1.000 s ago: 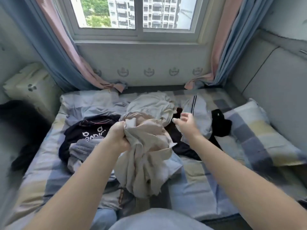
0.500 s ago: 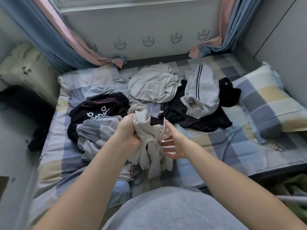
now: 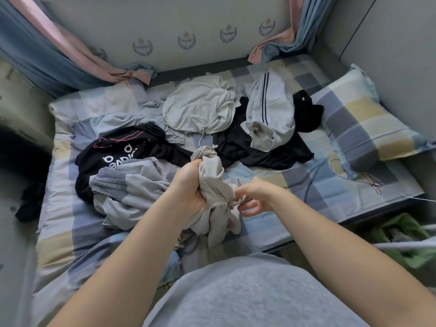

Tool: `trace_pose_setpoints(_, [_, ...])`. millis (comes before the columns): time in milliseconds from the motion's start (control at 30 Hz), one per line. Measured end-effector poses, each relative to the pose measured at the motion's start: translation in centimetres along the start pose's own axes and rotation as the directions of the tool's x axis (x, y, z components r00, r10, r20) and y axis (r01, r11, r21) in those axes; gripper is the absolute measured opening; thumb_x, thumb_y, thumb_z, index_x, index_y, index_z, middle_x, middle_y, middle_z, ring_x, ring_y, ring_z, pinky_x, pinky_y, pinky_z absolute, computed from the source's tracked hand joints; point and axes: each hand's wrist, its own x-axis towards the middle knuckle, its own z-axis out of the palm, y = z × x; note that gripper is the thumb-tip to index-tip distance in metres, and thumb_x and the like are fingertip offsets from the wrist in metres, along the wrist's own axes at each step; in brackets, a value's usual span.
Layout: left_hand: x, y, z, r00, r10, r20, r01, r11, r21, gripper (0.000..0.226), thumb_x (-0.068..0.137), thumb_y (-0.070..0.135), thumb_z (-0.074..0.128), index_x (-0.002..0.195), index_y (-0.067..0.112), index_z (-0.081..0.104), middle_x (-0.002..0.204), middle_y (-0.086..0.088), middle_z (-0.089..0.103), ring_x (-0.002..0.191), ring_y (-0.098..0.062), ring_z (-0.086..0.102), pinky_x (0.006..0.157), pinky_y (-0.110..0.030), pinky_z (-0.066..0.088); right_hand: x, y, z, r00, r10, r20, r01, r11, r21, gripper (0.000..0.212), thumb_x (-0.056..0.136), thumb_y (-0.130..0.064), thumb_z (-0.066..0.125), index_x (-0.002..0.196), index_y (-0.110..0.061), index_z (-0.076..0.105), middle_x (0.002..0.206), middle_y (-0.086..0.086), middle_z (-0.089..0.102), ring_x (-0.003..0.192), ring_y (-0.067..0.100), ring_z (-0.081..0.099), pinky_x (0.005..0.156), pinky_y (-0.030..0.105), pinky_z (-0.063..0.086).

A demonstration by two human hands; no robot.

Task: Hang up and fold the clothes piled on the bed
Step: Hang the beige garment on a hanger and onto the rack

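1. Clothes [image 3: 212,119] lie scattered over the middle and far half of the bed [image 3: 318,185]. One beige garment [image 3: 213,185] is held up above the near part of the mattress.
2. We see the bed's far edge meeting the wall [image 3: 200,17] below the curtain ends. At its right end a checked pillow [image 3: 361,128] lies against the padded side panel.
3. Open sheet shows to the right of our hands, between the pile and the near edge, with a thin cord [image 3: 342,171] trailing across it.
4. Our left hand [image 3: 188,185] makes a tight fist round the bunched top of the beige garment, and the rest hangs below it.
5. Our right hand [image 3: 254,197] is just beside that bunch, its fingers [image 3: 243,188] half curled with the tips at the cloth. We cannot tell whether they pinch it.
6. Left of the fist lie a grey ribbed-cuff garment [image 3: 132,190] and a black printed T-shirt [image 3: 118,149]. Beyond it lies a striped grey garment [image 3: 271,114].
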Motion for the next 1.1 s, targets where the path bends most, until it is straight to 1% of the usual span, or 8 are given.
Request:
trace_pose_setpoints(100, [0.6,-0.2,-0.3,1.000,-0.012,-0.028,0.014,0.999,0.044,0.026,0.103,0.016,0.044,0.079,0.010,0.053,0.070,-0.008,0.052,0.065,-0.020,0.055,0.054,-0.027,0.054,0.1,1.1,0.1,0.987,0.064,-0.149,-0.055,0.996,0.064,0.035,0.102,-0.015,0.050,0.136,-0.008,0.043,0.086,0.009,0.067,0.065,0.021,0.064,0.044,0.030,0.057])
trace_pose_setpoints(167, [1.1,-0.3,-0.6,0.999,-0.031,-0.017,0.032,0.998,0.047,0.024,0.102,0.018,0.044,0.087,0.006,0.059,0.076,-0.012,0.063,0.068,-0.025,0.066,0.058,-0.031,0.057,0.3,2.5,-0.5,0.982,0.063,-0.181,-0.030,0.983,0.183,0.018,0.100,-0.008,0.052,0.117,-0.004,0.056,0.088,0.010,0.070,0.067,0.021,0.065,0.057,0.034,0.061])
trace_pose_setpoints(267, [2.6,-0.2,-1.6,0.996,-0.018,-0.087,0.017,1.000,-0.010,0.032,0.106,0.028,0.044,0.112,0.004,0.064,0.109,-0.014,0.072,0.094,-0.029,0.070,0.079,-0.040,0.057,0.3,4.5,-1.4,0.988,0.056,-0.147,0.038,0.819,0.572,0.056,0.082,0.021,0.029,0.128,0.008,0.057,0.087,0.015,0.064,0.068,0.023,0.059,0.068,0.037,0.058])
trace_pose_setpoints(367, [5.2,-0.5,-4.0,0.979,-0.006,-0.203,0.003,1.000,-0.015,0.040,0.105,0.038,0.048,0.131,0.009,0.060,0.116,-0.006,0.073,0.107,-0.038,0.068,0.092,-0.041,0.057,-0.6,5.6,-1.9,0.993,0.019,-0.114,0.082,0.582,0.809,0.078,0.067,0.021,0.022,0.136,0.002,0.053,0.091,0.013,0.059,0.072,0.020,0.051,0.073,0.028,0.052])
trace_pose_setpoints(600, [8.4,-6.7,-8.0,0.914,-0.251,-0.319,0.378,0.812,0.445,0.064,0.072,0.058,0.082,0.122,0.024,0.060,0.123,0.002,0.060,0.106,-0.021,0.066,0.072,-0.035,0.059,-4.4,9.5,-1.6,0.997,0.004,-0.073,0.067,0.341,0.938,0.054,0.082,0.011,0.026,0.118,-0.006,0.063,0.103,0.017,0.068,0.083,0.023,0.060,0.078,0.032,0.051])
trace_pose_setpoints(767, [9.2,-10.9,-8.0,0.877,-0.375,-0.299,0.477,0.620,0.622,0.058,0.068,0.062,0.082,0.110,0.026,0.063,0.105,-0.002,0.072,0.095,-0.022,0.071,0.079,-0.036,0.056,-6.6,11.9,-1.0,0.998,-0.056,0.038,-0.015,0.372,0.928,0.040,0.077,-0.005,0.047,0.110,-0.003,0.069,0.100,0.018,0.073,0.078,0.027,0.068,0.070,0.036,0.059])
trace_pose_setpoints(933, [10.2,-12.6,-7.7,0.874,-0.425,-0.235,0.408,0.378,0.831,0.048,0.075,0.020,0.086,0.118,0.007,0.068,0.090,-0.009,0.063,0.077,-0.024,0.062,0.071,-0.034,0.056,-8.3,15.4,-0.9,0.999,-0.027,0.047,-0.024,0.555,0.831,0.021,0.080,-0.013,0.072,0.099,-0.009,0.080,0.108,0.013,0.075,0.085,0.024,0.074,0.076,0.037,0.062])
trace_pose_setpoints(1100, [10.1,-15.6,-7.7,0.976,-0.177,-0.130,0.188,0.366,0.911,0.038,0.074,0.010,0.076,0.109,0.001,0.063,0.107,-0.022,0.070,0.096,-0.037,0.068,0.074,-0.039,0.056,-9.2,22.3,-0.3,0.877,0.259,-0.404,-0.050,0.887,0.459,0.023,0.080,0.007,0.067,0.077,-0.012,0.053,0.071,0.011,0.053,0.067,0.021,0.053,0.062,0.032,0.036])
